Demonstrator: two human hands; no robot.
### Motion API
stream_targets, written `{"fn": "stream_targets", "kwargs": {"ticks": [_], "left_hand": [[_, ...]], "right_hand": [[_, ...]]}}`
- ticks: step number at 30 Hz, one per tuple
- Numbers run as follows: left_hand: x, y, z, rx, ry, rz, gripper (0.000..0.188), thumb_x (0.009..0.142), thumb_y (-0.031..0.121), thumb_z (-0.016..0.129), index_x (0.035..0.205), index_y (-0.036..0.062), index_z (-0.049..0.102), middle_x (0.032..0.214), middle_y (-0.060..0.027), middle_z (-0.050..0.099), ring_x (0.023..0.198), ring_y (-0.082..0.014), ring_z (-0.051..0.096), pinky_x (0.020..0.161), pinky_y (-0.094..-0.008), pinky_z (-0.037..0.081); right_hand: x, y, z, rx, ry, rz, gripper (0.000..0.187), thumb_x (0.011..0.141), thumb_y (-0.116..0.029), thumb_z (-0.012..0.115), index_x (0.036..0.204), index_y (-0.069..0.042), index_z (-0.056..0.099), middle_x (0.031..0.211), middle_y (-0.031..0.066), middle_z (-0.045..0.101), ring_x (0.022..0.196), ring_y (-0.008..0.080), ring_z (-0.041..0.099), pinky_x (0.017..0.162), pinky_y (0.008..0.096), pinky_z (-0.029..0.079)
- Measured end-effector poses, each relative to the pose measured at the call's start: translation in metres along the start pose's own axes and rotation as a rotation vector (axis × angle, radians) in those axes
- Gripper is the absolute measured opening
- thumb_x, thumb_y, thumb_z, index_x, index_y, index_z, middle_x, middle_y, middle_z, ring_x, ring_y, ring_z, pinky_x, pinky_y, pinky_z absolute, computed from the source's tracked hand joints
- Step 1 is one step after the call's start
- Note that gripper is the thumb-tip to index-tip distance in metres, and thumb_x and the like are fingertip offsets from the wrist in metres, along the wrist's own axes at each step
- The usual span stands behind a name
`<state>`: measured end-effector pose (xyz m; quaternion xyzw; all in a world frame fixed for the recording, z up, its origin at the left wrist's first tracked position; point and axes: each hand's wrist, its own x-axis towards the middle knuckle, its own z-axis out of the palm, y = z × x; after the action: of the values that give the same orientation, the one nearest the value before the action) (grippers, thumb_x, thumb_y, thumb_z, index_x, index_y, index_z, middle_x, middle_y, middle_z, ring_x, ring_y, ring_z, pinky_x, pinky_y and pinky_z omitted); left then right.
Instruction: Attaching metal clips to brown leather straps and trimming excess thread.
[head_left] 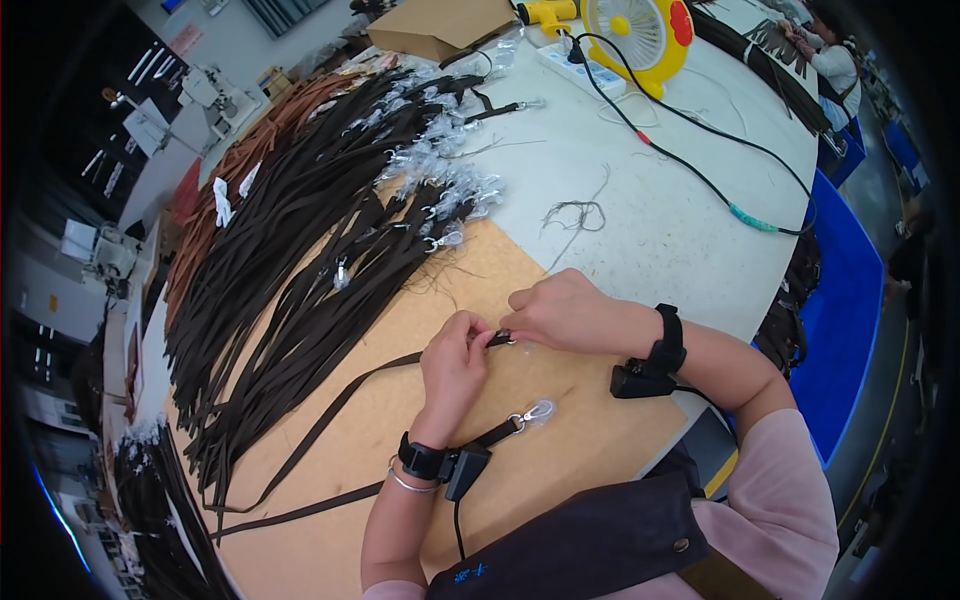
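My left hand [456,368] is closed on a long dark brown strap [365,378], pinching it near one end. At that same end the fingers of my right hand [562,314] are pressed together, meeting the left fingertips. A bit of metal and clear plastic shows just beneath them; the fingers hide most of it. The strap curves away to the left over the tan board [565,440]. Nearer to me lies another strap end with a metal snap hook [538,412] wrapped in clear plastic; my left forearm crosses over this strap.
A large heap of dark straps [300,250] with plastic-wrapped hooks covers the left, beside brown straps [285,118]. Loose threads [577,213] lie on the white table. Farther back are a yellow fan [640,40], a power strip [580,72], a black cable [690,186] and a cardboard box [440,28]. A blue bin [845,300] stands right.
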<state>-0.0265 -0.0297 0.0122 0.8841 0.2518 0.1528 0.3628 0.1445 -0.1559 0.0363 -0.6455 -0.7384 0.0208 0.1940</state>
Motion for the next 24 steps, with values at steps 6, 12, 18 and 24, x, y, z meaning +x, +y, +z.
{"fn": "stream_targets", "kwargs": {"ticks": [6,12,18,24], "left_hand": [[-0.001,0.000,0.001,0.006,0.044,0.048,0.008,0.088,0.006,0.065,0.092,0.0042,0.059,0.081,-0.0130,0.066,0.073,-0.0290,0.067,0.064,-0.0376,0.050],[-0.002,-0.009,-0.003,-0.134,0.073,0.027,0.007,0.089,0.000,0.066,0.090,-0.0001,0.059,0.065,-0.0044,0.055,0.058,-0.0119,0.047,0.056,-0.0283,0.041],[-0.001,-0.011,-0.005,-0.111,0.038,0.030,0.007,0.090,0.001,0.065,0.090,0.0001,0.058,0.066,-0.0027,0.054,0.059,-0.0099,0.045,0.057,-0.0267,0.041],[-0.002,-0.009,0.000,-0.139,0.052,-0.025,0.006,0.091,0.003,0.064,0.090,0.0006,0.058,0.065,-0.0006,0.052,0.060,-0.0084,0.044,0.057,-0.0251,0.039]], "right_hand": [[0.008,0.001,-0.003,-0.083,-0.090,-0.017,0.013,0.085,-0.026,0.068,0.088,-0.013,0.071,0.076,0.0031,0.061,0.071,0.0241,0.066,0.059,0.0375,0.050],[-0.006,0.008,0.007,0.142,0.034,0.124,0.015,0.088,-0.028,0.066,0.094,-0.016,0.073,0.078,0.0018,0.062,0.074,0.0237,0.066,0.059,0.0382,0.050],[0.001,0.001,0.011,0.057,-0.002,0.069,0.020,0.090,-0.032,0.065,0.101,-0.018,0.074,0.080,0.0023,0.061,0.072,0.0238,0.066,0.059,0.0379,0.050],[0.004,-0.003,0.012,0.087,0.029,0.051,0.019,0.088,-0.029,0.067,0.083,-0.011,0.071,0.078,0.0056,0.063,0.075,0.0282,0.067,0.063,0.0405,0.052]]}}
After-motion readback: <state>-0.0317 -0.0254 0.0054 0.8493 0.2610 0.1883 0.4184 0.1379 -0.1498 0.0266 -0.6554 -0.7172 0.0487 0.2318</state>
